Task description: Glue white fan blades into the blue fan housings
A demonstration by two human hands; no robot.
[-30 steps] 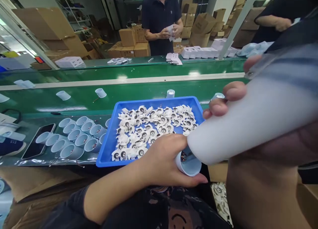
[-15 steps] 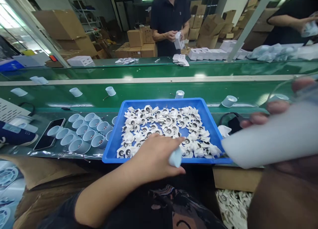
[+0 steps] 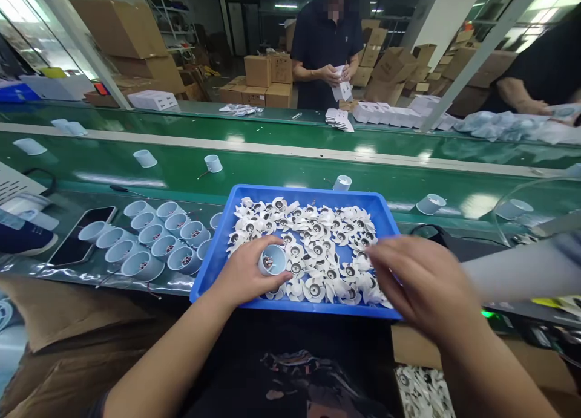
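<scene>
My left hand (image 3: 247, 270) is wrapped round a light blue plastic cup-shaped housing (image 3: 273, 260), its opening towards me and small wires showing inside. It is over the left part of a blue tray (image 3: 299, 307) of white fan impellers (image 3: 315, 290). At the tray's right side is my right hand (image 3: 422, 279), blurred, with its fingers pointing left towards the impellers; whether anything is in them does not show. A long, blurred pale grey-white thing (image 3: 521, 270) lies just beyond that hand, its kind unclear.
Several similar blue housings (image 3: 143, 265) stand left of the tray, beside a phone (image 3: 84, 236). More lie along the green conveyor belt (image 3: 272, 164). Across it, a person (image 3: 327, 49) handles a white box. A carton of impellers (image 3: 424, 391) sits low at right.
My left hand has moved left and turned the housing so its opening shows. My right hand has come in over the tray's right side, away from the large pale thing at right.
</scene>
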